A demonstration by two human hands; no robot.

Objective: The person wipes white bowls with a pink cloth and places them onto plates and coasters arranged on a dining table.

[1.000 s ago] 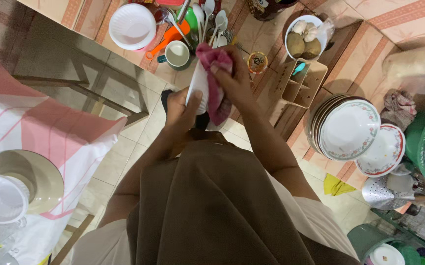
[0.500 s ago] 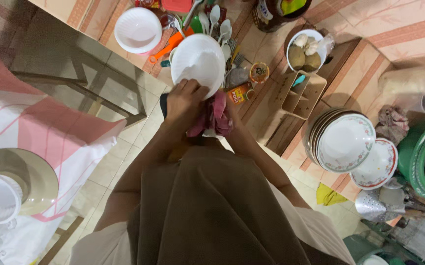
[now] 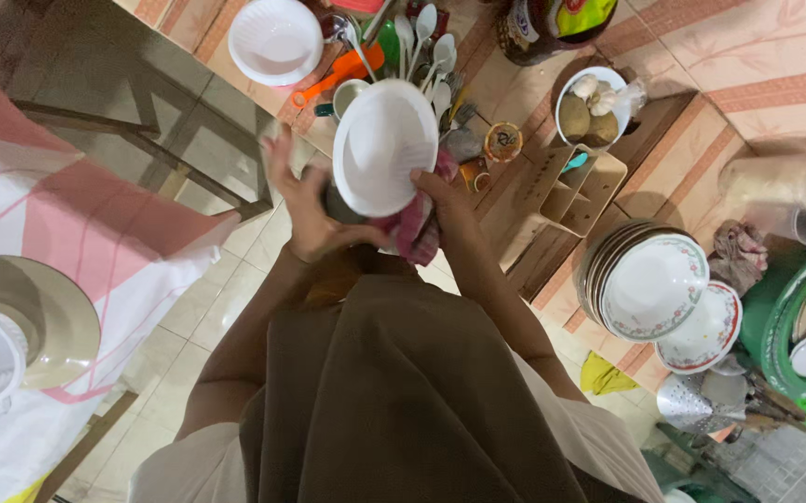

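Above counter, plate [image 3: 382, 147] against right-hand fingers [image 3: 429, 179]

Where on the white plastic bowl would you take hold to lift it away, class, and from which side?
Grip the white plastic bowl by its thin rim at the upper edge, coming from above. It is tilted with its hollow facing the camera; the right hand and pink cloth cover the lower right rim, and the left hand sits at the lower left.

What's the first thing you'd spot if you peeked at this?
A white plate at top centre, held up by the right hand with a pink cloth beneath it. The left hand is open beside it. To the right sits a stack of floral plates.
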